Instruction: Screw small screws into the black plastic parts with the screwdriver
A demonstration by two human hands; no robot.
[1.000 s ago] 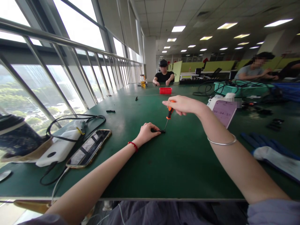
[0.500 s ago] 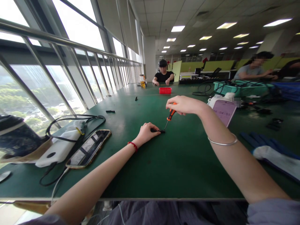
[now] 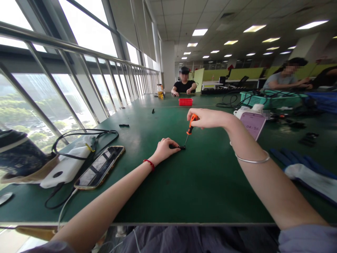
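My left hand rests on the green table, its thumb and fingers closed on a small black part. Above and to the right, my right hand grips the orange and black handle of a screwdriver. The thin shaft slants down to the right end of the black part, and its tip appears to touch there. My fingers hide some of the handle and the left end of the part.
At left lie a phone, a white power bank and black cables. A red bin stands ahead, near a person. At right are a propped phone, a glove and a green basket.
My right hand has turned about the screwdriver handle, which now stands slightly more upright and shows more orange. My left hand and the black part stay in place.
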